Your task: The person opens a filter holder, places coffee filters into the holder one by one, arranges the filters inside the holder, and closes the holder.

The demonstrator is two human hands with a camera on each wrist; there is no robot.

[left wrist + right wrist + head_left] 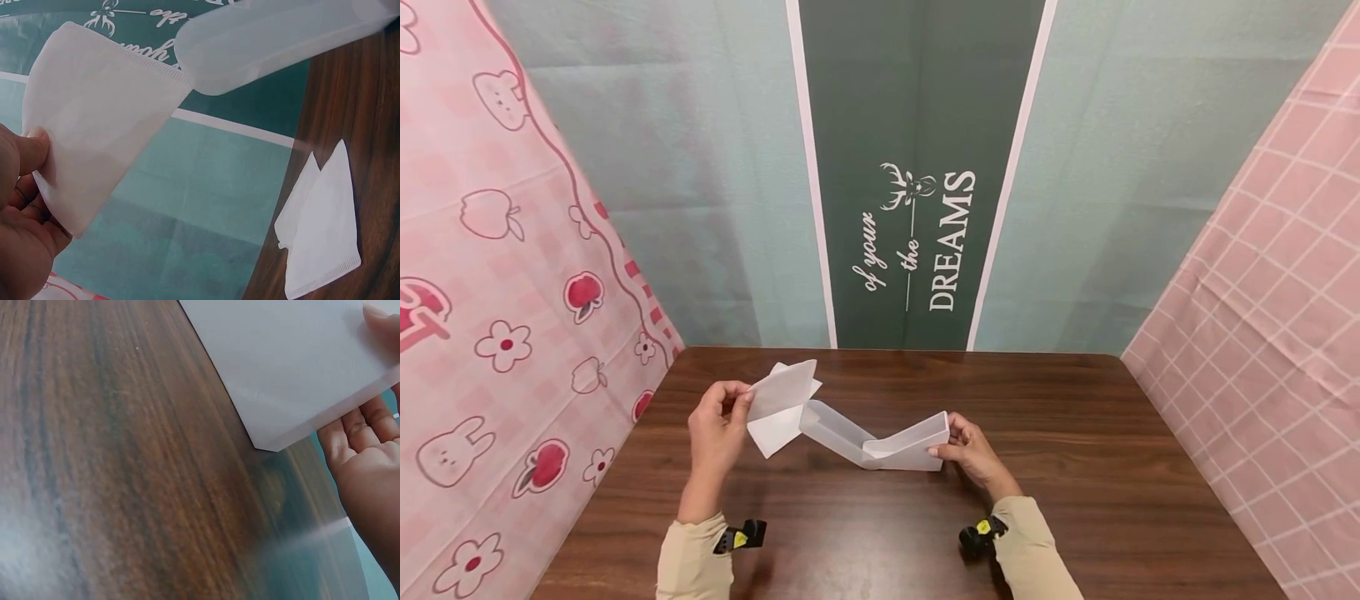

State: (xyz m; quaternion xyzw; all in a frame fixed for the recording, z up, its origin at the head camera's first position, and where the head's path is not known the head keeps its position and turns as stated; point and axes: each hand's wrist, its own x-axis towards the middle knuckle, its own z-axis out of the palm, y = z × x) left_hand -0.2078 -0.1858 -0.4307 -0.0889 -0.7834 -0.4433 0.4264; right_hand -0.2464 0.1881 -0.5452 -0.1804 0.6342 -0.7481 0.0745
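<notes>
My left hand (pixel 717 429) pinches a white cone-shaped paper coffee filter (pixel 103 119) at its edge, thumb in front and fingers behind. The filter is raised, its crimped seam facing the case. Below it, a few more paper filters (pixel 328 231) lie overlapping on the table. A frosted translucent plastic case (pixel 913 458) stands opened out in a shallow V, its two halves meeting near the middle. Its left half (pixel 835 429) slants up towards the filter. My right hand (pixel 973 454) grips the right half at its outer end, thumb on the near face and fingers behind.
Everything is on a dark brown wooden table (pixel 880 550). Behind its far edge hangs a green and teal cloth (pixel 910 100) with white lettering. Pink patterned cloths hang at the left (pixel 512 275) and right (pixel 1285 292). Each wrist wears a small black camera.
</notes>
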